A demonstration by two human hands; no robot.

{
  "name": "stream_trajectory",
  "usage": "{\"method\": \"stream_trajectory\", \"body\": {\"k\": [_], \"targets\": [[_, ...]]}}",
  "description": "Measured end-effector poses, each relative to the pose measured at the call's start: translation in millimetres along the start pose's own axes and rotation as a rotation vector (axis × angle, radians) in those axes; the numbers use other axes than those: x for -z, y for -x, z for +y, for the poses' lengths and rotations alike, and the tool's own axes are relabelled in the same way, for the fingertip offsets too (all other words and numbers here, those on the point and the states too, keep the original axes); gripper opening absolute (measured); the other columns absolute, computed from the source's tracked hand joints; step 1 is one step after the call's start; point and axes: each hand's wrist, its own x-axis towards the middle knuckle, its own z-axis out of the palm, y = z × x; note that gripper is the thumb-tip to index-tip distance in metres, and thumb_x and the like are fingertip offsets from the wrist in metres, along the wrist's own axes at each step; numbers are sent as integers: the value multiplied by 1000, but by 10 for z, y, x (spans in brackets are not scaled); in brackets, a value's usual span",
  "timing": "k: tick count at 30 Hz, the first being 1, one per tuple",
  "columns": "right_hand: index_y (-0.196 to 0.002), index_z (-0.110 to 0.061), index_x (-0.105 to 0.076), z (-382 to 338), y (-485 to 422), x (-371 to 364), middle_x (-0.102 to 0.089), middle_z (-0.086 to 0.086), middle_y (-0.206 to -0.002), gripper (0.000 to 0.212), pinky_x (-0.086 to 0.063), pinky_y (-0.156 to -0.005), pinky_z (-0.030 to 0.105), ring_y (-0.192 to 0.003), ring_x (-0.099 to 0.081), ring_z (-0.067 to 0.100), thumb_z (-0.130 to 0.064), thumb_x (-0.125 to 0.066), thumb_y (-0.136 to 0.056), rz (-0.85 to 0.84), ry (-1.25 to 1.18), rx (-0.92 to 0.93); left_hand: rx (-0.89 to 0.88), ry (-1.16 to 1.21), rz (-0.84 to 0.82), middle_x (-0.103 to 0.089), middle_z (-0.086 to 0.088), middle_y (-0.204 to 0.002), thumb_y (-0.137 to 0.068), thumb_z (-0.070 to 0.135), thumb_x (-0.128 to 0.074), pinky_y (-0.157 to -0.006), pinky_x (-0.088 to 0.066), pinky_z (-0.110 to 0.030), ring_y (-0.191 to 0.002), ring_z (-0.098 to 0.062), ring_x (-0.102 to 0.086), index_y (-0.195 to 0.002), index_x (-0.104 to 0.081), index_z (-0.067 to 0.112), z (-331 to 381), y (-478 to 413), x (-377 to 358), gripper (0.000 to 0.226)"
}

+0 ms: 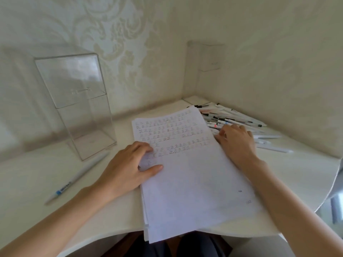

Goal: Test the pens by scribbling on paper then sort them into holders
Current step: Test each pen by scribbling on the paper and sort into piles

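steadying the paper (194,173) for scribbling with the left hand (128,169), relaxed and gripping nothing, reaching the right hand (235,141) into the pen pile (232,117) beside it, bent, grasp unclear.

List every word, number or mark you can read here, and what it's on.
"正", repeated in rows: top sheet of paper.
Small dark mark and faint number near its lower right corner: too small to read.
Blue print on the lone pen: blurred.
Labels in the pen pile: too small.
Embossed mark on the left holder: unreadable.
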Motion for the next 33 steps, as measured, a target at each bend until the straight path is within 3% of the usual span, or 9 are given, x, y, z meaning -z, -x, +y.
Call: {"method": "stream_trajectory", "body": {"k": [4,9,12,14,18,20,23,26,33], "targets": [[-111,-16,-58,33,19,-24,-57,9,-119,26,-31,-91,39,-114,-45,32,-33,-44,-98,6,67,39,9,13,-2,-47,17,-121,-66,77,-35,-80,-32,-13,-101,1,-45,-118,-55,24,23,9,20,76],[-108,-6,-54,62,-35,-20,-57,19,-112,16,-32,-81,39,-103,-52,38,-16,-49,-96,108,-62,-2,27,49,310,-47,15,-101,-75,60,-52,-74,-44,-28,-94,-8,-53,-99,-57,22,27,18,114,46],[-103,1,-48,14,-29,143,-57,26,-102,11,-30,-67,39,-87,-54,44,-7,-45,-96,291,-222,-7,60,45,206,-47,15,-106,-65,75,-47,-85,-41,-31,-102,-10,-50,-104,-58,23,-2,-14,115,67],[-100,0,-47,-109,-8,260,-57,25,-98,11,-31,-65,39,-83,-53,44,-10,-44,-96,367,-317,83,74,14,137,-49,13,-111,-59,88,-37,-90,-36,-28,-106,-10,-49,-110,-58,22,0,-29,93,86],[-76,-17,-48,-631,120,368,-56,-3,-72,47,-32,-64,31,-68,-49,21,-61,-37,-89,296,-291,395,126,-5,-54,-44,13,-130,-44,99,-22,-99,-29,-22,-120,-9,-42,-127,-49,22,15,-12,128,116],[-62,-21,-38,-901,174,334,-41,-9,-56,53,-30,-60,28,-56,-39,17,-70,-35,-82,338,-245,510,127,-74,-187,-28,15,-145,-42,98,-22,-102,-19,-17,-131,-6,-28,-139,-34,24,16,17,170,123],[-57,-21,-32,-1148,202,143,-33,-9,-48,49,-27,-61,27,-49,-34,18,-60,-45,-84,442,-254,586,109,-92,-251,-11,17,-153,-40,99,-17,-103,-3,-10,-136,3,-8,-147,-18,25,-7,102,226,130],[-56,-19,-41,-1184,216,-97,-46,-3,-46,45,-27,-61,28,-51,-44,21,-54,-47,-85,433,-205,597,114,-85,-256,-1,18,-154,-41,99,-8,-106,4,-11,-128,14,6,-148,-10,27,-38,151,235,129],[-68,-13,-51,-1201,307,-180,-48,-2,-51,29,-24,-61,32,-55,-44,22,-39,-50,-81,447,-199,664,100,-113,-243,2,24,-150,-46,96,-8,-107,4,-12,-125,16,10,-148,-8,29,-34,156,195,122]]}}
